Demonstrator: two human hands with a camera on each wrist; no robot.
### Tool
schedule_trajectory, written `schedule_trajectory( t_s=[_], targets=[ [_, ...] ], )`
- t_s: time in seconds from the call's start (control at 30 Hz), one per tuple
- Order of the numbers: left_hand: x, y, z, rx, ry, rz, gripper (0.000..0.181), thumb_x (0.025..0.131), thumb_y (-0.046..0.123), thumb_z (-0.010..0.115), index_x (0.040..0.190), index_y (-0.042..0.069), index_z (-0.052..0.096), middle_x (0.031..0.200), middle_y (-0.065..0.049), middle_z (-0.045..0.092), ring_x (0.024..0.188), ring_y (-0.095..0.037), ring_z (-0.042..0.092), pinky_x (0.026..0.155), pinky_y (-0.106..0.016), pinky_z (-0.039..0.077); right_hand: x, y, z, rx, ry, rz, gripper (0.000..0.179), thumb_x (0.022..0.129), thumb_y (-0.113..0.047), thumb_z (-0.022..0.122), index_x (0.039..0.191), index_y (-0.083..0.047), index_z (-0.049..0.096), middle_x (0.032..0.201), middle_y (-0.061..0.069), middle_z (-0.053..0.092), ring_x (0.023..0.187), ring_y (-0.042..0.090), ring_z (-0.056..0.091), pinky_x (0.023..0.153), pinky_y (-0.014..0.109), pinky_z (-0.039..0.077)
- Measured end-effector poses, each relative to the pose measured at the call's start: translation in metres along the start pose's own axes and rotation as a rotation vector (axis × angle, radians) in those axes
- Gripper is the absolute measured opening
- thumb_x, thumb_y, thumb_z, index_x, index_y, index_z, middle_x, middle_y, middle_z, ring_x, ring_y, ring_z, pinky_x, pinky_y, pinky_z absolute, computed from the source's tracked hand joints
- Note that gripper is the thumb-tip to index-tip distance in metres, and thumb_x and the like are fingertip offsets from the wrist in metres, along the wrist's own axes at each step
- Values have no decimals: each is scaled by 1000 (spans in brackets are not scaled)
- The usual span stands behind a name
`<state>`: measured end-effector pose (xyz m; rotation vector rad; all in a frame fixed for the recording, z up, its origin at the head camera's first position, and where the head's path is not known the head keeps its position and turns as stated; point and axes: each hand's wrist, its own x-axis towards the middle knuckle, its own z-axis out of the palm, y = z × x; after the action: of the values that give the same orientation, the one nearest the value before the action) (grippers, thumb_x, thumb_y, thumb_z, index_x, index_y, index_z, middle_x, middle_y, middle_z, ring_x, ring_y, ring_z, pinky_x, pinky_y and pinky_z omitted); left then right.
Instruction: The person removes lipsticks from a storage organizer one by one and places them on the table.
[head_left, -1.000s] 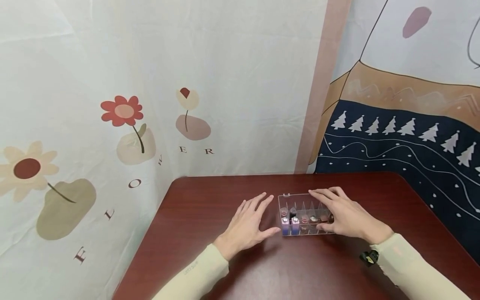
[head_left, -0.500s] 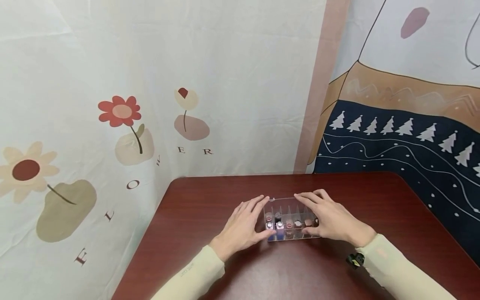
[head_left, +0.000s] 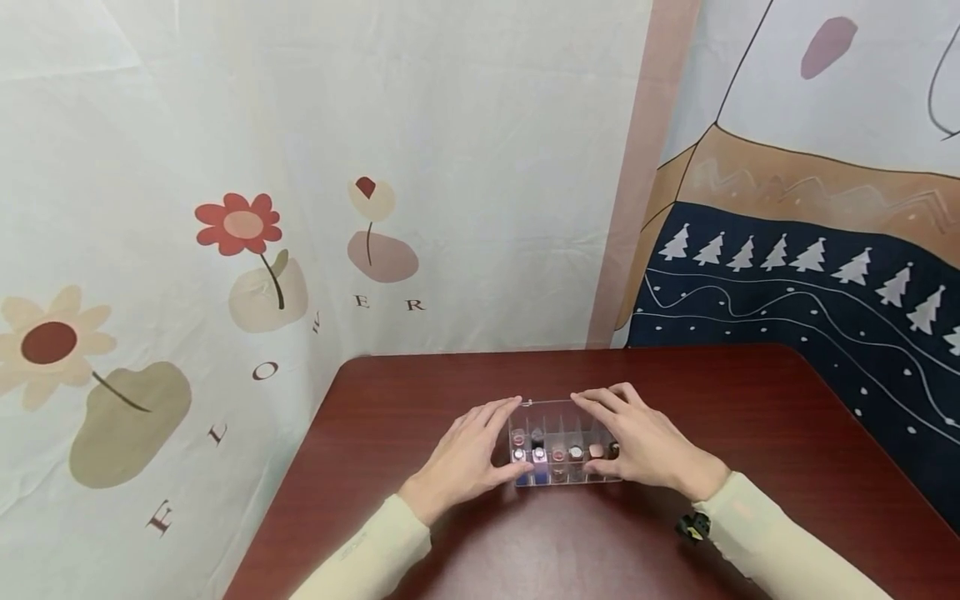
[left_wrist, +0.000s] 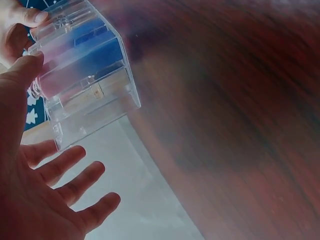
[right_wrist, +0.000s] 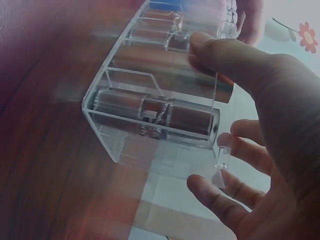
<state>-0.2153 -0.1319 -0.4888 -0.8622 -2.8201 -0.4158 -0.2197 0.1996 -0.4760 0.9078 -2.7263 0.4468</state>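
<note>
A clear plastic lipstick organizer with divided slots stands on the table between my hands. Pink-and-blue lipstick tubes fill slots near its left end, and a clear-cased tube lies along a slot at the right end. My left hand holds the left end, thumb at the front and fingers at the rear corner. At the other end my right hand grips the organizer, its thumb on the front and its fingertips on the back edge. Both palms hide part of the ends.
The dark red table extends around the organizer. Behind it hangs a pale flower-print cloth, and a navy tree-print cloth hangs at the right. A small black device sits at the right wrist.
The organizer has shifted left and slightly nearer with my right hand. My left hand, apart from it a second ago, now touches its left end.
</note>
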Motion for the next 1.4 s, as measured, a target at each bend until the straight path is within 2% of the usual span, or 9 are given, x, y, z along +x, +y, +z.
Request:
schedule_trajectory(
  t_s=[0.23, 0.47, 0.83, 1.1, 1.4],
  targets=[
    [-6, -8, -4, -7, -5, -11, 105, 100, 69, 85, 182, 22, 39, 177, -6, 58, 157, -35, 62, 127, -61, 56, 2, -4, 5, 34, 10, -16, 106, 81, -47, 109, 171, -19, 60, 164, 6, 61, 142, 29, 57, 93, 45, 72],
    [-10, -14, -5, -5, -12, -24, 104, 100, 69, 85, 183, 27, 38, 174, -5, 60, 154, -34, 64, 123, -60, 59, 2, -1, 9, 101, -9, -10, 106, 82, -42, 109, 172, -17, 58, 162, 8, 61, 144, 28, 60, 109, 51, 68],
    [-9, -13, -2, -17, -16, -26, 104, 102, 66, 84, 184, 27, 35, 174, -6, 59, 152, -33, 65, 124, -57, 59, -2, 6, 12, 136, 41, -27, 106, 80, -44, 110, 171, -22, 60, 158, 6, 65, 140, 26, 64, 110, 54, 67],
    [-10, -12, -3, -15, 2, -21, 103, 101, 64, 85, 184, 25, 36, 177, -6, 55, 152, -33, 65, 122, -58, 60, 0, 7, 12, 172, 10, -5, 108, 80, -45, 110, 172, -24, 58, 159, 4, 64, 142, 26, 62, 113, 55, 66],
    [-5, -12, -2, -23, 66, 27, 98, 99, 67, 86, 179, 25, 46, 178, -4, 53, 153, -31, 64, 119, -58, 60, 1, 9, 14, 174, 19, -21, 109, 78, -45, 111, 171, -23, 59, 160, 5, 64, 143, 26, 62, 114, 54, 65]
  ],
)
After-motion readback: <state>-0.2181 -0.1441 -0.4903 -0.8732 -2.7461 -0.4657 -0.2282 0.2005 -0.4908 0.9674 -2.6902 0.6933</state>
